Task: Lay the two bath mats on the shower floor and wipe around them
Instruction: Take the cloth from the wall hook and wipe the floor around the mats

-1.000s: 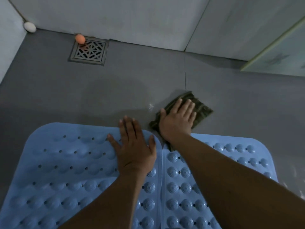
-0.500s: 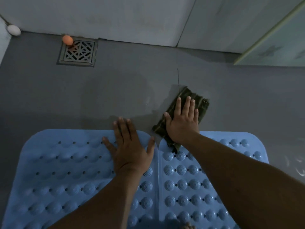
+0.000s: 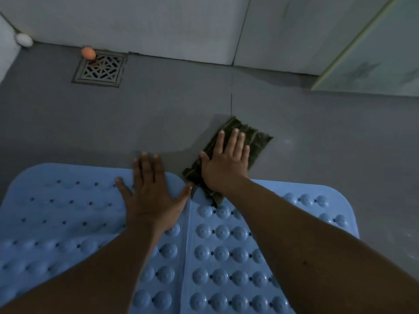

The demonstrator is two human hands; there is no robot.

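Two studded blue rubber mats (image 3: pixel 68 211) (image 3: pixel 226 257) are laid edge to edge at lower frame. The left hand (image 3: pixel 152 198) is spread flat on one; a folded dark cloth (image 3: pixel 254 143) is pressed to the smooth grey floor (image 3: pixel 113 123) under the open right hand (image 3: pixel 224 164).

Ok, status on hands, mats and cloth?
Left hand flat on left mat. Right hand flat on cloth, on floor. Right mat alongside, down. Floor ahead clear to drain.
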